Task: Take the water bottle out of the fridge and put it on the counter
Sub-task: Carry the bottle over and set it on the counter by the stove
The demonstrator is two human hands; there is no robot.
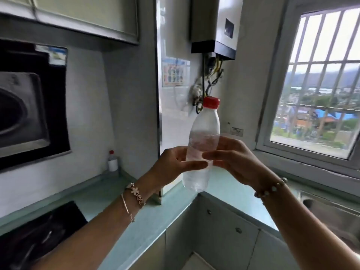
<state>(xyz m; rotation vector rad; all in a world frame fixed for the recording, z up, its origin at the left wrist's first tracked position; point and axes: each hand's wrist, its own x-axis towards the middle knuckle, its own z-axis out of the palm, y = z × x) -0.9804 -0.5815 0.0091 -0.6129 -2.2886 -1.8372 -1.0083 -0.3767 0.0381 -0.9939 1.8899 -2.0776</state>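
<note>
A clear plastic water bottle (203,131) with a red cap is held upright, slightly tilted, in the air above the inner corner of the pale green counter (148,213). My left hand (173,164) grips its middle from the left, fingers across the front. From the right, my right hand (231,160) wraps around the same part. The bottle's base hangs above the counter and does not touch it. No fridge is in view.
A small white bottle with a red cap (113,162) stands at the back of the counter. A black cooktop (39,238) lies at lower left, a steel sink (335,215) at right. A water heater (216,26) hangs above; a barred window (321,78) is at right.
</note>
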